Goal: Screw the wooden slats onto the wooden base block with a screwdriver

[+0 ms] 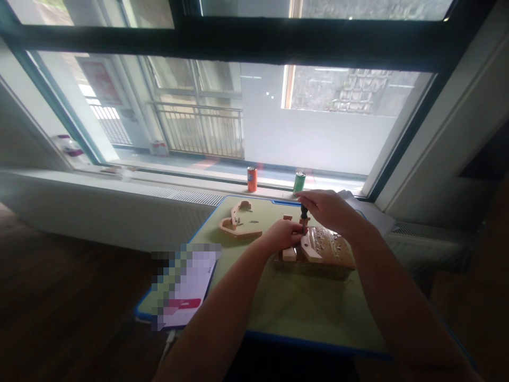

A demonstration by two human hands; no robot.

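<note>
Two forearms [222, 307], right hand [324, 206] around one screwdriver [304, 211], left hand [282, 235], grip unclear, two cans [252, 180]

A dark window frame [238, 43] spans the upper view; a metal railing [202, 131] is visible beyond it. An orange can [252, 179] and a green can [299, 183] stand upright on the windowsill [273, 192], apart from each other. A blurred bottle [70, 148] is located at the far left. A white radiator [159, 223] is positioned below the sill. A flat, pale item [199, 284], partly pixelated, lies on the left side of the counter [310, 313].
</note>
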